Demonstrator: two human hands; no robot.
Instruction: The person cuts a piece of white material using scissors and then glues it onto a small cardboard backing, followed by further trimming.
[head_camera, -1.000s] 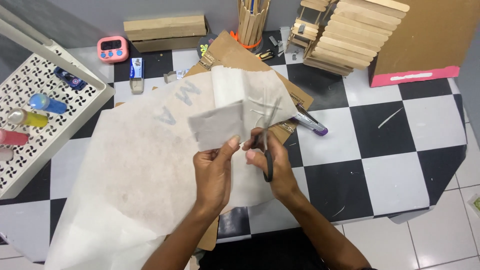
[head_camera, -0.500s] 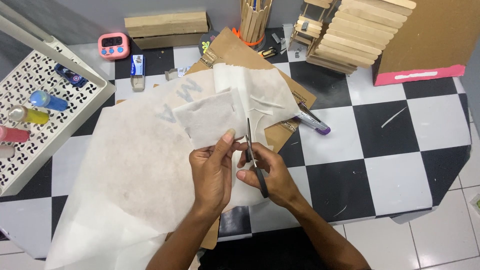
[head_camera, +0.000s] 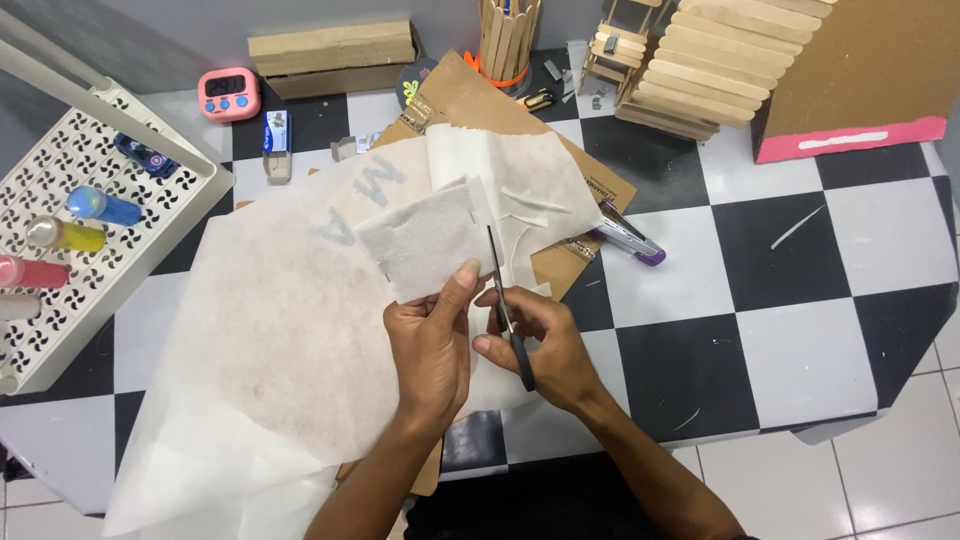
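While the left hand (head_camera: 432, 345) pinches a small square piece of white tissue paper (head_camera: 425, 245) between thumb and fingers, the piece stands out at twelve o'clock from that hand, lifted above the large thin white sheet (head_camera: 260, 350) spread over the checkered black-and-white table (head_camera: 780, 300). At three o'clock from it, the right hand (head_camera: 545, 345) is closed around the black handles of slim scissors (head_camera: 505, 305), whose blades point to twelve o'clock along the piece's right edge. Both hands sit just beside each other. A flat brown cardboard sheet (head_camera: 470, 85) lies under the paper; a purple-tipped stapler (head_camera: 628, 236) rests at two o'clock. Compared with half a second ago, the piece has turned flatter toward the camera and the scissors have moved closer against its edge.
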